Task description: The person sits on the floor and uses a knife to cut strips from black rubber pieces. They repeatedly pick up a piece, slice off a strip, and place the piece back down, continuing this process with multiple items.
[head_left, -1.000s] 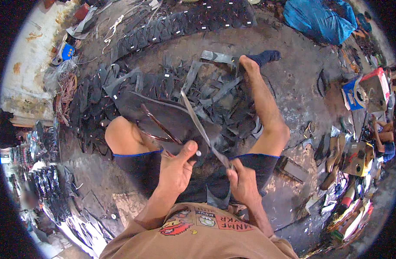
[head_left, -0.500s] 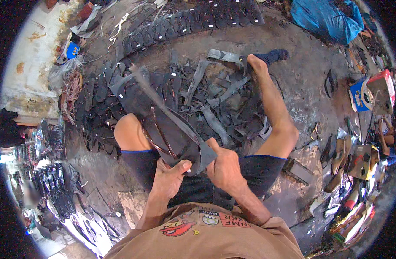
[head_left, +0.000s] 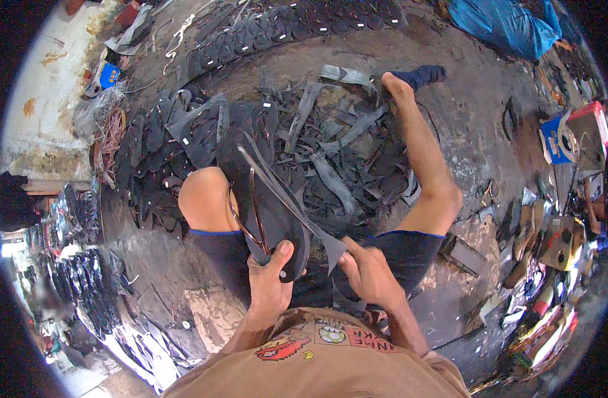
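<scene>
Gripping one sandal (head_left: 275,215) by its near edge in the closed left hand (head_left: 270,278), thumb on top; pinching one grey strip (head_left: 330,248) beside the sandal's right edge in the curled right hand (head_left: 370,275).

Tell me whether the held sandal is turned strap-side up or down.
Up: the sandal in the left hand shows its brown strap to the camera.

Soft, fairly even light; white strips (head_left: 139,351) glare lower left; rim fisheye-bent, corners black.
</scene>
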`<state>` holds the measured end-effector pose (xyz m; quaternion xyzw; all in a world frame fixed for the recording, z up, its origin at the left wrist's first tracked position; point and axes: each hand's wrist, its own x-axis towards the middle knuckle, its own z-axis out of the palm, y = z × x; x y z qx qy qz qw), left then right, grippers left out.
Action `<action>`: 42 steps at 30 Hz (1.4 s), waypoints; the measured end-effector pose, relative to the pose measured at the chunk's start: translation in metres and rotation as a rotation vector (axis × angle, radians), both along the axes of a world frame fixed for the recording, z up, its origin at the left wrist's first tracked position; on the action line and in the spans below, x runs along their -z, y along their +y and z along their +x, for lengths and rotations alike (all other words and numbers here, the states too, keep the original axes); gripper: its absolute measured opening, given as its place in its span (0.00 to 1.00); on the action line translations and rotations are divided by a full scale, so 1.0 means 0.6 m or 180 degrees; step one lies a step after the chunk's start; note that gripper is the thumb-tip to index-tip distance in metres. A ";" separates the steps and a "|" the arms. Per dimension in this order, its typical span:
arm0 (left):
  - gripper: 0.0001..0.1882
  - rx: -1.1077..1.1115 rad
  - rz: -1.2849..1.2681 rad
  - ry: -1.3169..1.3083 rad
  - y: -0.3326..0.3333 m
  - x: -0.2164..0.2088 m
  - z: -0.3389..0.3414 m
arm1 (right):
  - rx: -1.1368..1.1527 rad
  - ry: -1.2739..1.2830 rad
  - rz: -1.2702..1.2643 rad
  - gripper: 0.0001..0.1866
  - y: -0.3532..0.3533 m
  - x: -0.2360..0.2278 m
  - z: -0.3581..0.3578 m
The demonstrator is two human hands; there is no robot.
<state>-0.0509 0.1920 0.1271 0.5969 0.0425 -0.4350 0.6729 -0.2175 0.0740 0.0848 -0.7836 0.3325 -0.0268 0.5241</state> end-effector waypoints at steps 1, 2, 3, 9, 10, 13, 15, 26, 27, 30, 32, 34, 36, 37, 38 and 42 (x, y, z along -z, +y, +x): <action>0.17 0.0124 -0.0011 -0.0061 0.006 0.002 0.003 | -0.0124 -0.0129 -0.0009 0.14 -0.015 0.005 0.012; 0.18 0.0076 0.0014 -0.0061 0.007 0.002 0.003 | -0.0088 -0.0233 0.0051 0.13 -0.022 0.014 0.031; 0.18 0.0054 0.0023 -0.0045 0.003 0.001 0.003 | -0.0091 -0.0389 0.0027 0.13 -0.030 0.019 0.047; 0.18 -0.0040 -0.0012 -0.0081 0.000 0.000 0.025 | -0.0281 -0.0707 -0.0251 0.11 -0.073 0.028 0.131; 0.18 -0.0022 -0.0039 -0.0062 0.002 0.001 0.030 | -0.0307 -0.0712 -0.0144 0.12 -0.076 0.036 0.145; 0.19 -0.0075 0.0012 0.0051 0.005 0.004 0.035 | -0.0332 -0.0609 -0.0104 0.16 -0.081 0.054 0.181; 0.20 -0.0277 0.0017 0.0095 0.000 -0.004 0.036 | -0.0320 -0.0599 -0.0212 0.16 -0.083 0.050 0.203; 0.26 0.1393 0.0961 -0.1387 0.017 -0.041 0.034 | 0.1213 -0.1780 0.1123 0.21 -0.165 -0.021 0.236; 0.29 0.1530 0.0656 -0.1644 0.011 -0.047 0.046 | 0.1272 -0.1883 0.1012 0.20 -0.159 -0.026 0.221; 0.26 0.0854 -0.0506 -0.2007 -0.053 -0.053 0.072 | 0.1455 -0.2091 0.0649 0.18 -0.113 -0.039 0.181; 0.23 0.0682 -0.0468 -0.1514 -0.086 -0.074 0.087 | 0.1171 -0.1965 -0.0051 0.18 -0.078 -0.063 0.162; 0.22 0.0893 -0.0453 -0.1341 -0.073 -0.062 0.124 | 0.1437 -0.2171 0.0618 0.19 -0.041 -0.084 0.128; 0.23 0.0785 -0.0157 -0.0952 -0.048 -0.071 0.126 | 0.0801 -0.1334 0.0269 0.19 -0.010 -0.078 0.045; 0.24 0.0791 -0.0059 -0.0747 -0.051 -0.077 0.124 | 0.0645 -0.0985 0.0119 0.18 0.011 -0.066 0.001; 0.24 0.0769 -0.0106 -0.0645 -0.048 -0.091 0.123 | 0.0473 -0.0663 -0.0010 0.18 0.040 -0.056 -0.034; 0.23 0.0697 -0.0059 -0.0187 -0.030 -0.077 0.113 | 0.0311 -0.0250 -0.0084 0.19 0.140 -0.012 -0.129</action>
